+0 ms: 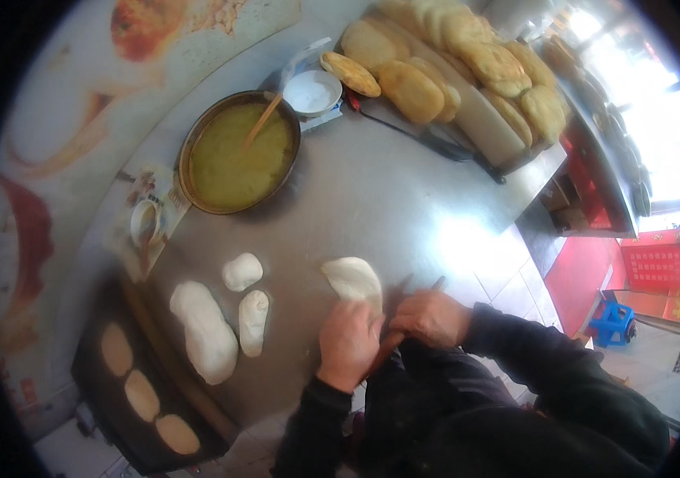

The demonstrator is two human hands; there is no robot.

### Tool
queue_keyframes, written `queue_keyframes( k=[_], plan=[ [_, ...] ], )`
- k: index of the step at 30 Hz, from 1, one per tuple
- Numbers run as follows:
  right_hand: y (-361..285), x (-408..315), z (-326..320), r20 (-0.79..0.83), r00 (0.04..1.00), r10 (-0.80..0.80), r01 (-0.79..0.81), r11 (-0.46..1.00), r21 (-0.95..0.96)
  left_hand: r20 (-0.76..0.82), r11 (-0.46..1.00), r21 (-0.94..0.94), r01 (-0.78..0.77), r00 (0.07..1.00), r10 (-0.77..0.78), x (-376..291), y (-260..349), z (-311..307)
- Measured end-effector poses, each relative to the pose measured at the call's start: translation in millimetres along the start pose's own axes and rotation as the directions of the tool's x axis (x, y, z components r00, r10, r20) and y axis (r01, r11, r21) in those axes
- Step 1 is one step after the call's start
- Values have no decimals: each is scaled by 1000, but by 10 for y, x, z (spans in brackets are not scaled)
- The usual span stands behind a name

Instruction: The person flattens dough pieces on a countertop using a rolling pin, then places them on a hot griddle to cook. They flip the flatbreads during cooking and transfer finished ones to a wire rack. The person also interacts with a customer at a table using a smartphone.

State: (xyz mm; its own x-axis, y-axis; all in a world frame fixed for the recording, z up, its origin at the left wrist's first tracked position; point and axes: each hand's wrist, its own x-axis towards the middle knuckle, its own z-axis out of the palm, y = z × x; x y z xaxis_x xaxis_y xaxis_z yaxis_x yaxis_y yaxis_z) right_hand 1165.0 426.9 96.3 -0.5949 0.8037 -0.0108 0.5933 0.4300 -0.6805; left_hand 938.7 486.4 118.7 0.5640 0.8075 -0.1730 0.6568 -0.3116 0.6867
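A flattened piece of dough (353, 278) lies on the metal worktop (370, 197) near its front edge. My left hand (349, 340) is at the near end of this dough, fingers curled; whether it grips the dough or the rolling pin is hidden. My right hand (431, 318) is closed around a thin wooden rolling pin (389, 344), whose tip sticks out past the knuckles. To the left rest a small round dough ball (242, 272), a narrow dough roll (253, 323) and a large dough lump (205, 334).
A wide pan of yellowish liquid (238, 158) with a wooden handle in it stands at the back, beside a white bowl (312, 93). Baked flatbreads (412, 89) are piled at back right. At lower left, a dark griddle (154, 397) holds several flat dough pieces.
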Motion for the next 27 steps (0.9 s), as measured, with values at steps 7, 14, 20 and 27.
queue_keyframes(
  k=[7, 14, 20, 27],
  plan=[
    [747, 1114, -40, -423, 877, 229, -400, 836, -376, -403, 896, 422, 136, 914, 52, 580, -739, 213],
    [978, 1514, -51, -587, 771, 247, -483, 827, -287, -508, 881, 398, 255, 861, -19, 1055, -867, -50],
    [-29, -122, 300, -161, 921, 356, -385, 896, -220, -293, 950, 312, 13, 953, 83, -484, -272, 580],
    [1144, 1389, -139, -558, 776, 292, -514, 806, -293, -501, 930, 339, 140, 864, 53, 1160, -1055, 202]
  ],
)
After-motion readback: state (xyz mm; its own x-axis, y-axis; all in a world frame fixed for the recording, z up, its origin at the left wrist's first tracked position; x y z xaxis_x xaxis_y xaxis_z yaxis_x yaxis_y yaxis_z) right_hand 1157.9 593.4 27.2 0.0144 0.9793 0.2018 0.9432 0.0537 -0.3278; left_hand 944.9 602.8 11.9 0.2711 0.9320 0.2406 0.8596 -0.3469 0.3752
